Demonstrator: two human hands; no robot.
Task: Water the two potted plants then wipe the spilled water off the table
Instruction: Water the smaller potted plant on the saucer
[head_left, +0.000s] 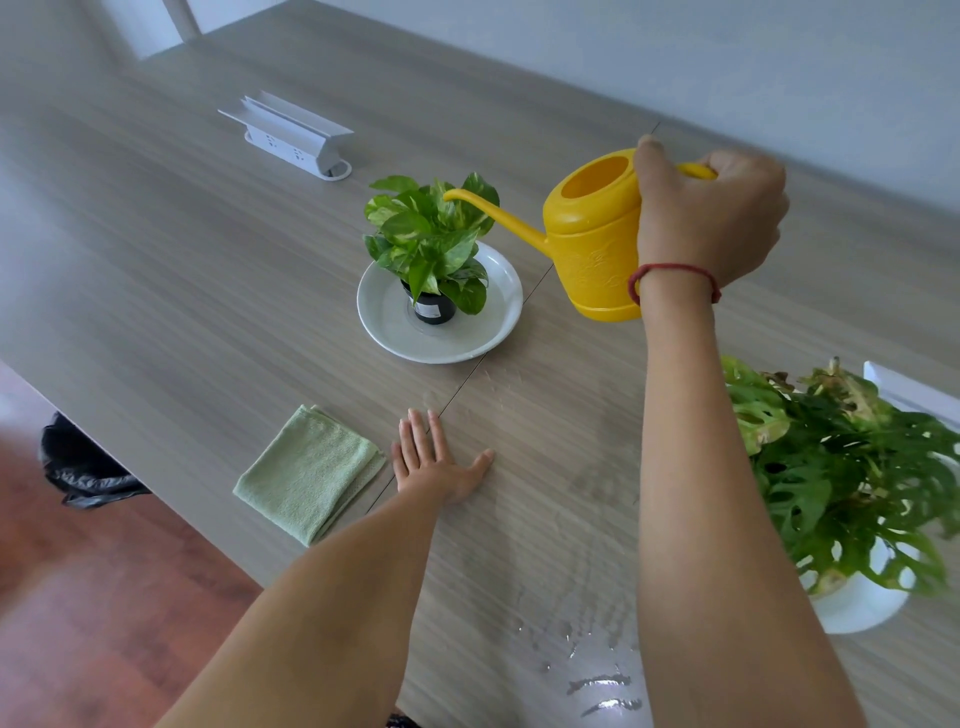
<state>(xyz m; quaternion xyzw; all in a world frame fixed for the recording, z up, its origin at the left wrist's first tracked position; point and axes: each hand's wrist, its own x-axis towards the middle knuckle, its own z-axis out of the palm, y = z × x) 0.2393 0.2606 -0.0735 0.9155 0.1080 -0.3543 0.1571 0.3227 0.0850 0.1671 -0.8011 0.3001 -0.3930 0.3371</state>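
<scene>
My right hand (711, 218) is shut on the handle of a yellow watering can (592, 239), held above the table with its long spout tip over the leaves of a small pothos plant (431, 234). That plant stands in a black pot on a white plate (387, 319). A larger split-leaf plant (841, 478) in a white pot (857, 603) sits at the right edge. My left hand (436, 462) lies flat on the table, fingers spread, beside a folded green cloth (306, 473). Spilled water (597, 680) glistens near the front edge, and a few drops lie below the plate.
The wood-grain table (208, 260) has a white pop-up power socket box (296, 137) at the back left. A black bin bag (83, 462) stands on the reddish floor beside the table's left edge. A white object (909, 389) peeks from behind the large plant.
</scene>
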